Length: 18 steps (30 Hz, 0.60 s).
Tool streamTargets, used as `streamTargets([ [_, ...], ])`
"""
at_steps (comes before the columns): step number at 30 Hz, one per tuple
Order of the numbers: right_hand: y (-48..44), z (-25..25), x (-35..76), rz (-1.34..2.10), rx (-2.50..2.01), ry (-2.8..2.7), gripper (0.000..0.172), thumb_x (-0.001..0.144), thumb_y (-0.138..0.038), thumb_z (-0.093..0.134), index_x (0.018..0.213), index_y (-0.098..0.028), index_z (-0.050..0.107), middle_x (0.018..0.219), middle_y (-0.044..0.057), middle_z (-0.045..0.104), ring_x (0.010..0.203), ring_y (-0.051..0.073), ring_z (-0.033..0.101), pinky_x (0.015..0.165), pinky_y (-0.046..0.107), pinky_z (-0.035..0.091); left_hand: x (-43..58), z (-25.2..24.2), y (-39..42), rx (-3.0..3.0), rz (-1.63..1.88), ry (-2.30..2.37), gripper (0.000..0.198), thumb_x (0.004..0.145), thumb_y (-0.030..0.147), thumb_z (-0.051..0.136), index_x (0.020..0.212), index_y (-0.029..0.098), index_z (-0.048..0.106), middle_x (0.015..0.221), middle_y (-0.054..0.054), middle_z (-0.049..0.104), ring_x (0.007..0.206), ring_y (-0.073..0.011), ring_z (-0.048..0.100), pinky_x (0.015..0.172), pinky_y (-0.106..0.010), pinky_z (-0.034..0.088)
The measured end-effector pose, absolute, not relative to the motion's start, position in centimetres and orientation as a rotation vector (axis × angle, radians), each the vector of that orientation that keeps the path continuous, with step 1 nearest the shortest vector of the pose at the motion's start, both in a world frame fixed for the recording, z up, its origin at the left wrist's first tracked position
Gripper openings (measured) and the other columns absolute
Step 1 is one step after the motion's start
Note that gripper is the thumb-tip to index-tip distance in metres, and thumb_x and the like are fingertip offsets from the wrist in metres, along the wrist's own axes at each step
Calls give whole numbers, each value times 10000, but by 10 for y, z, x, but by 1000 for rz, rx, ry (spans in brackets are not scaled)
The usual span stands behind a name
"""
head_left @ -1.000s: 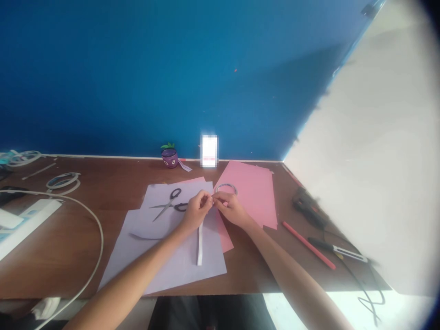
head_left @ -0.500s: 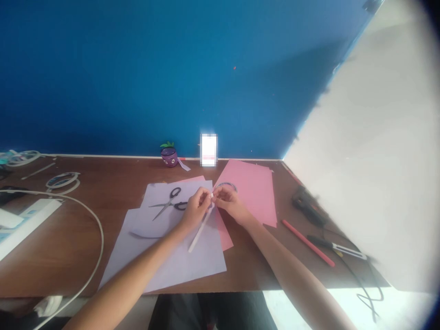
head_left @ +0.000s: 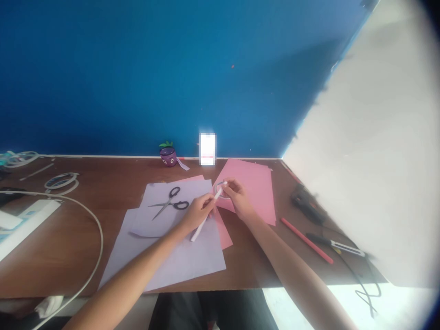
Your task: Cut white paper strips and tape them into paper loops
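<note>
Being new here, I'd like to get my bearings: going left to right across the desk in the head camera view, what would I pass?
White tape rings → black-handled steel scissors → left hand → right hand, both gripping a thin white paper strip → long red pencil.

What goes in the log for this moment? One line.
left hand: holds strip | right hand: pinches strip tip | ring: on pink paper

A thin white strip (head_left: 199, 228) (paper, seemingly) slants diagonally. The left hand (head_left: 196, 212) pinches its middle, the right hand (head_left: 238, 198) its top end.
</note>
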State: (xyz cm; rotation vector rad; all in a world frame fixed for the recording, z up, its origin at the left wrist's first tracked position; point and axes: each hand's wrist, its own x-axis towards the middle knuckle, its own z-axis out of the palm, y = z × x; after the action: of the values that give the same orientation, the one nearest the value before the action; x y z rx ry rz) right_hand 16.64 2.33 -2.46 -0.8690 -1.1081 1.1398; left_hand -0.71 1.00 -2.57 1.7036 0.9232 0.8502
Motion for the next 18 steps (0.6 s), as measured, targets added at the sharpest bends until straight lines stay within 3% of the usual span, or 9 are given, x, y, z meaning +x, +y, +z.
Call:
streamTargets([
  [5, 25, -26, 170, 1126, -911, -1054, 308, 744, -409, 717, 964, -227, 603, 760, -20, 571, 656, 110, 525, 658, 270, 474, -9, -25, 10, 1697, 870, 980, 346, 905, 512, 449, 876, 191, 577, 515, 68, 409, 424, -89, 388, 445, -213, 326],
  [12, 29, -25, 177, 1106, -939, -1023, 292, 735, -399, 722, 951, -214, 661, 753, -9, 577, 659, 116, 521, 638, 271, 458, -12, -24, 10, 1710, 777, 982, 376, 919, 519, 405, 885, 191, 585, 566, 40, 530, 407, -87, 441, 421, -210, 328],
  [18, 33, -22, 193, 930, -959, -959, 212, 749, -353, 704, 891, -208, 642, 791, 2, 567, 683, 122, 521, 663, 287, 460, -16, -24, 13, 1758, 757, 1048, 391, 917, 510, 408, 819, 183, 597, 475, 55, 469, 371, -83, 381, 395, -206, 288],
])
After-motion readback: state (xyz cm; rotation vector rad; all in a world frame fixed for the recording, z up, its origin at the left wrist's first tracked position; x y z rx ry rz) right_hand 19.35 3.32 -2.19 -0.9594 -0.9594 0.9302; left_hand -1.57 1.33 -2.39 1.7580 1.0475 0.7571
